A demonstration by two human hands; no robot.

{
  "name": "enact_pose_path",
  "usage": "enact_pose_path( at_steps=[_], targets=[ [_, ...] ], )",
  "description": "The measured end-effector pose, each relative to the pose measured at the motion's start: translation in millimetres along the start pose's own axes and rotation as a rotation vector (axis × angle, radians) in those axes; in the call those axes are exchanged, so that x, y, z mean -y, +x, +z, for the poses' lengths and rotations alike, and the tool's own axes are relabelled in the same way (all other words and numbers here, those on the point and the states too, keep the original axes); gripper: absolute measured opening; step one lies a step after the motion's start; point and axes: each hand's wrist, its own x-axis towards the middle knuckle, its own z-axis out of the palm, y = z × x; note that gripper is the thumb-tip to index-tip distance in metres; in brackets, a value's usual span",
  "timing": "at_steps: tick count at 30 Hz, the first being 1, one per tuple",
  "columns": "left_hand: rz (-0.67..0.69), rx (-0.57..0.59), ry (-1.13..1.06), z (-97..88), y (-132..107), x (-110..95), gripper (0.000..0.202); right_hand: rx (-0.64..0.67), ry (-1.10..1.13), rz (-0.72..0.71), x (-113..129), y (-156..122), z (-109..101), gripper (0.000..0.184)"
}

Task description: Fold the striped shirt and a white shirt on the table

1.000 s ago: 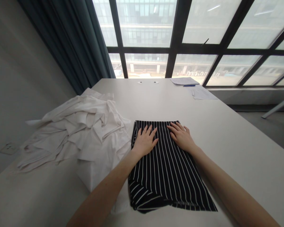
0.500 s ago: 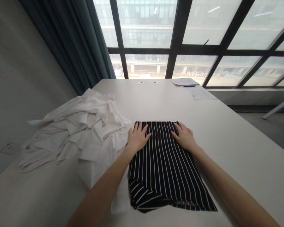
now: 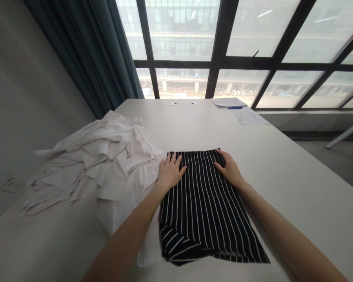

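A black piece of fabric with white stripes lies in front of me as a flat, roughly rectangular piece; its near left corner is bunched. My left hand rests flat with fingers spread on the far left part of it. At the far right corner my right hand has its fingers curled round the edge, thumb on top, and that corner is slightly raised. The undersides of these fingers are hidden. To the left, a heap of crumpled white cloth reaches up to the striped fabric and partly under my left forearm.
The white table stretches toward the window. Sheets of paper and a blue pen lie at its far right. Two small round fittings sit near the far edge. A dark curtain and a wall with a socket border the left.
My right hand has gone from lying flat with fingers spread to curling round the far right corner, which has lifted and shifted slightly left. My left hand has stayed nearly still.
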Motion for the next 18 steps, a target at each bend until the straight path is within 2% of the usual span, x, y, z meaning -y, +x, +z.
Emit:
enact_pose_path(
  at_steps=[3,6,8,12,18],
  targets=[
    [0.005,-0.002,-0.009,0.1,0.0,0.2,0.061,-0.064,0.193,0.162,-1.7,3.8,-2.8,0.061],
    [0.010,-0.007,-0.022,0.9,0.3,1.0,0.061,-0.012,0.390,0.352,-2.6,6.6,-5.7,0.072],
    [0.012,-0.004,-0.026,1.5,0.7,1.7,0.061,0.033,0.482,0.424,-1.8,7.7,-7.8,0.073],
    [0.013,0.015,-0.026,0.9,0.6,1.8,0.061,0.043,0.562,0.396,0.5,8.3,-10.2,0.072],
    [0.032,0.095,-0.014,-7.6,1.8,2.9,0.061,-0.014,0.578,0.354,-0.8,9.9,-7.0,0.067]
  ],
)
